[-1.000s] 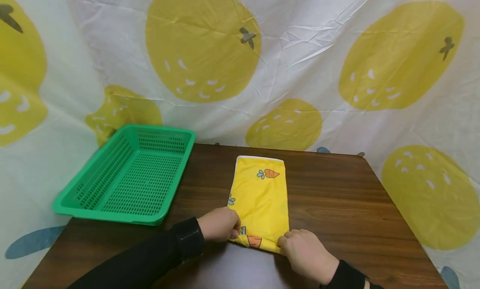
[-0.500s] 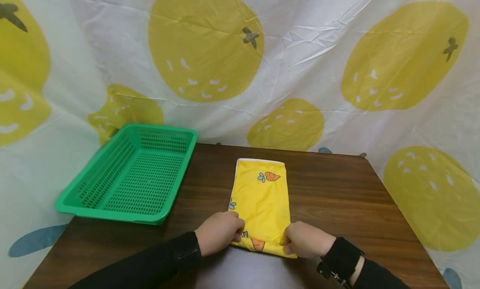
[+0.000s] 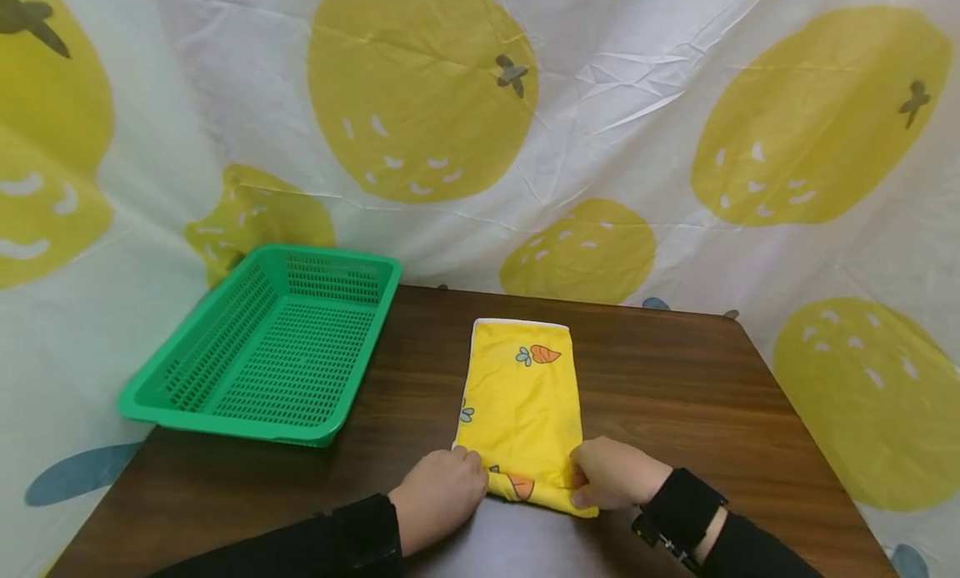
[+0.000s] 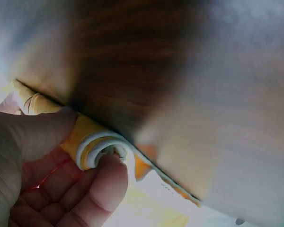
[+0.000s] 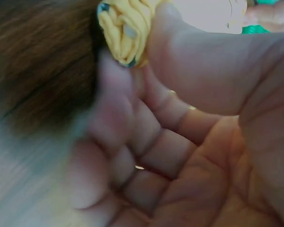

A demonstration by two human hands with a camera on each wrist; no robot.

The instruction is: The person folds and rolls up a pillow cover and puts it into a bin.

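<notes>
A yellow cloth (image 3: 517,394) printed with carrots lies lengthwise on the table, its near end turned over into a small roll. My left hand (image 3: 442,490) pinches the left end of that roll; in the left wrist view the white-edged layers of the rolled cloth (image 4: 102,142) spiral between thumb and fingers. On the other side my right hand (image 3: 618,474) grips the roll's right end. The right wrist view shows the bunched yellow layers of the cloth (image 5: 125,30) held by the thumb and fingers. White edging runs along the cloth's far end.
A green plastic basket (image 3: 367,369) with slotted walls stands at the table's left side. The brown wooden table (image 3: 675,394) ends at a white curtain (image 3: 585,128) with large yellow fruit prints, hanging behind and along both sides.
My right hand has turned and shifted slightly right, with its fingers around the roll's end. The left hand has moved a little down along the left end. The view has shifted slightly.
</notes>
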